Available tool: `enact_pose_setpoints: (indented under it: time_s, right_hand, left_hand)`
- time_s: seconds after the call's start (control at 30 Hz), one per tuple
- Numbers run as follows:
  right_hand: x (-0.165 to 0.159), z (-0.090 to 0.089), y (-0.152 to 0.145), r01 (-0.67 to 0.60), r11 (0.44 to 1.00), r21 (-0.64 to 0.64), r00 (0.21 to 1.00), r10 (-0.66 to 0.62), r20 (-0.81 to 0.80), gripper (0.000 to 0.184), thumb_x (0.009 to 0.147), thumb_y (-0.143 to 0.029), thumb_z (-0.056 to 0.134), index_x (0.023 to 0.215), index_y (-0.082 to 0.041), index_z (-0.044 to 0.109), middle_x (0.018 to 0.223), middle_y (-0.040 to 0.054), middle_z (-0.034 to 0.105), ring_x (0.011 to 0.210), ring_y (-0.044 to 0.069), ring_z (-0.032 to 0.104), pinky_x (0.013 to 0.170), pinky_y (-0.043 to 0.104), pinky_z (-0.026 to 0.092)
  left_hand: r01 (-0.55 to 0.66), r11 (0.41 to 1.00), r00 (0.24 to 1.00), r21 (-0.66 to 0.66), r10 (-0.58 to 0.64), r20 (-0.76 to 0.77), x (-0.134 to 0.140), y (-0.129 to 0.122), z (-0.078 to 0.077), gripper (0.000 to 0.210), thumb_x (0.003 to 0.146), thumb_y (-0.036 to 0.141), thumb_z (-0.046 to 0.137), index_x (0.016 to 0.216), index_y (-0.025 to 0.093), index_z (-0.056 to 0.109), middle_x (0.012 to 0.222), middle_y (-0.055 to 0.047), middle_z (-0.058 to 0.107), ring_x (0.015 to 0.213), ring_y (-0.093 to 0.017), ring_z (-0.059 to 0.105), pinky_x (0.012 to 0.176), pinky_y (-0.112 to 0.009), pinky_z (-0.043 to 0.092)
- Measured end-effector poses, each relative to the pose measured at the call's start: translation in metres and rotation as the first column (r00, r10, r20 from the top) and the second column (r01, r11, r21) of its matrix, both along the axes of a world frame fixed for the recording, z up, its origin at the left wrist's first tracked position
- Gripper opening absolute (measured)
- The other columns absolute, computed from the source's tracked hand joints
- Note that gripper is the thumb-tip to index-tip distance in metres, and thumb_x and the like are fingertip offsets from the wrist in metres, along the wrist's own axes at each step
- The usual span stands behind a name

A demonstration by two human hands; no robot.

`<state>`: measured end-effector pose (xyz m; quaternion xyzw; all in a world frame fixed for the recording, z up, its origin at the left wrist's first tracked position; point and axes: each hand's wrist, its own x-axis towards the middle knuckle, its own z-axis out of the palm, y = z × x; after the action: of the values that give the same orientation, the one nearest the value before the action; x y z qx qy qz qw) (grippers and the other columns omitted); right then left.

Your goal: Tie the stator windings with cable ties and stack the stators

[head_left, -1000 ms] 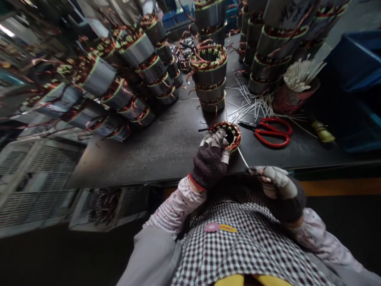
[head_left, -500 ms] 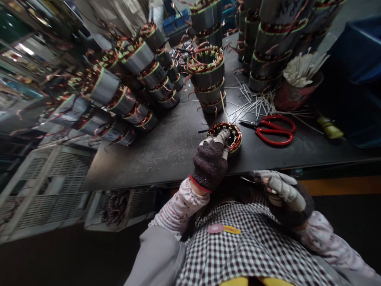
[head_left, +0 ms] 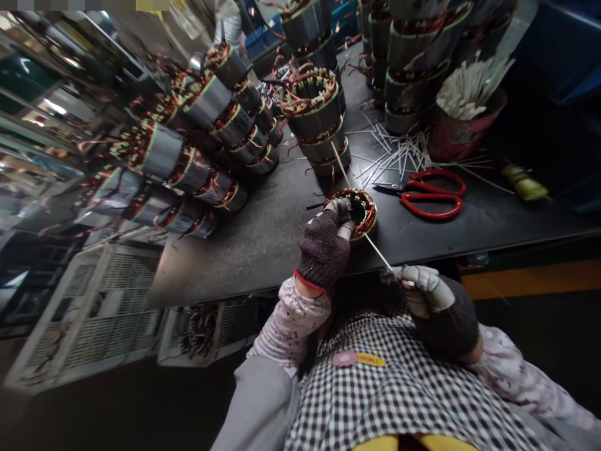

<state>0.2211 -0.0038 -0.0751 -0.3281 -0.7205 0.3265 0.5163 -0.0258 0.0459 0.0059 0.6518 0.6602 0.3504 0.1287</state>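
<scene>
Copper windings ring the small motor coil (head_left: 360, 212) lying flat on the dark tabletop (head_left: 263, 232), near its front edge. Left hand (head_left: 326, 244), in a dark knit glove w/ taped fingertips, is curled over the coil's near-left rim, fingers pressing on the windings and pinning it down. Right hand (head_left: 425, 291), same sort of glove, sits below the coil's near edge, just off the tabletop, pinched closed on the lower end of a thin white strip (head_left: 357, 200). That strip runs up from the pinch, across the coil, and pokes out on its far side.

Red scissors (head_left: 429, 194) lie right of the coil, apart from it. Loose white strips (head_left: 399, 153) are scattered beyond the scissors, w/ a red cup (head_left: 453, 134) of more strips further right. Behind the coil stands a short stack of bigger coils (head_left: 317, 122); rows more lean to its left.

Judgement: the strip looks to be getting pulled through the coil. To do it well, keep the left hand firm so the coil can't skid, pull straight along the strip's line rather than sideways, and keep it taut so it doesn't kink or snag the copper.
</scene>
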Motion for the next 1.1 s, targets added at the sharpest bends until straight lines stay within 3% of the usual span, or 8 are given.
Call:
enact_pose_setpoints:
  time_s: [0.13, 0.23, 0.53, 0.63, 0.73, 0.83, 0.97, 1.1]
  right_hand:
    - [-0.012, 0.025, 0.010, 0.031, 0.963, 0.267, 0.989, -0.068, 0.132, 0.038, 0.106, -0.007, 0.069, 0.138, -0.025, 0.078, 0.109, 0.0085, 0.091, 0.092, 0.026, 0.090, 0.080, 0.036, 0.075]
    - [-0.015, 0.038, 0.012, 0.035, 0.955, 0.293, 0.979, -0.092, 0.184, 0.036, 0.106, -0.006, 0.067, 0.136, -0.024, 0.078, 0.107, 0.0088, 0.091, 0.088, 0.027, 0.090, 0.076, 0.036, 0.076]
    - [-0.017, 0.033, 0.032, -0.007, 0.997, 0.081, 0.986, -0.007, 0.164, 0.021, 0.114, -0.027, 0.067, 0.122, -0.026, 0.086, 0.109, 0.0111, 0.092, 0.092, 0.028, 0.090, 0.080, 0.039, 0.076]
    - [-0.025, 0.031, 0.047, -0.097, 0.992, 0.084, 0.991, 0.087, 0.105, 0.025, 0.113, -0.024, 0.065, 0.125, -0.027, 0.086, 0.119, 0.0113, 0.090, 0.102, 0.027, 0.088, 0.086, 0.040, 0.076]
    - [-0.033, 0.032, 0.061, -0.143, 0.989, -0.025, 0.989, 0.144, 0.028, 0.020, 0.113, -0.033, 0.068, 0.116, -0.030, 0.087, 0.117, 0.0099, 0.088, 0.103, 0.027, 0.086, 0.091, 0.046, 0.076]
    - [-0.037, 0.036, 0.070, -0.159, 0.963, -0.218, 0.987, 0.149, -0.061, 0.019, 0.110, -0.045, 0.075, 0.110, -0.030, 0.087, 0.106, 0.0072, 0.087, 0.097, 0.027, 0.083, 0.090, 0.046, 0.074]
    - [-0.043, 0.046, 0.078, -0.235, 0.840, -0.489, 0.954, 0.103, -0.281, 0.039, 0.092, -0.061, 0.095, 0.104, -0.026, 0.082, 0.086, 0.0018, 0.081, 0.070, 0.020, 0.073, 0.063, 0.035, 0.066]
    - [-0.043, 0.058, 0.081, -0.281, 0.790, -0.545, 0.940, 0.112, -0.321, 0.043, 0.086, -0.061, 0.099, 0.099, -0.024, 0.080, 0.082, 0.0009, 0.079, 0.066, 0.018, 0.071, 0.060, 0.032, 0.064]
  left_hand:
    - [-0.004, 1.000, 1.000, 0.001, 0.004, -0.018, 0.000, -0.001, 0.002, 0.037, 0.105, 0.016, 0.076, 0.142, 0.019, 0.079, 0.134, -0.011, 0.090, 0.126, -0.028, 0.088, 0.120, -0.047, 0.071]
    - [-0.007, 1.000, 0.999, 0.014, 0.008, -0.054, 0.000, -0.003, 0.002, 0.037, 0.106, 0.016, 0.075, 0.143, 0.017, 0.079, 0.131, -0.012, 0.091, 0.125, -0.029, 0.088, 0.120, -0.047, 0.072]
    - [0.011, 0.999, 0.994, 0.048, -0.006, -0.106, 0.001, -0.005, -0.003, 0.036, 0.109, 0.020, 0.072, 0.144, 0.019, 0.078, 0.132, -0.012, 0.090, 0.124, -0.028, 0.088, 0.118, -0.047, 0.072]
    - [-0.086, 0.990, 0.970, 0.113, 0.109, -0.218, 0.007, -0.007, -0.010, 0.037, 0.109, 0.026, 0.074, 0.144, 0.016, 0.078, 0.138, -0.016, 0.088, 0.130, -0.034, 0.085, 0.123, -0.056, 0.068]
    - [-0.134, 0.977, 0.945, 0.165, 0.176, -0.275, 0.012, -0.012, -0.019, 0.034, 0.110, 0.027, 0.071, 0.141, 0.015, 0.079, 0.141, -0.017, 0.087, 0.137, -0.036, 0.082, 0.129, -0.059, 0.063]
    - [-0.071, 0.987, 0.986, 0.147, 0.091, -0.137, 0.014, -0.015, -0.030, 0.026, 0.110, 0.022, 0.072, 0.133, 0.019, 0.082, 0.137, -0.013, 0.088, 0.141, -0.031, 0.081, 0.134, -0.056, 0.061]
    - [-0.073, 0.992, 0.970, 0.105, 0.046, 0.238, 0.015, -0.015, -0.043, 0.022, 0.109, 0.016, 0.073, 0.129, 0.022, 0.083, 0.126, -0.008, 0.091, 0.118, -0.022, 0.088, 0.114, -0.042, 0.072]
    - [-0.107, 0.972, 0.975, 0.210, 0.061, 0.214, 0.017, -0.013, -0.046, 0.013, 0.101, 0.016, 0.085, 0.112, 0.023, 0.088, 0.115, -0.006, 0.092, 0.125, -0.026, 0.085, 0.119, -0.052, 0.069]
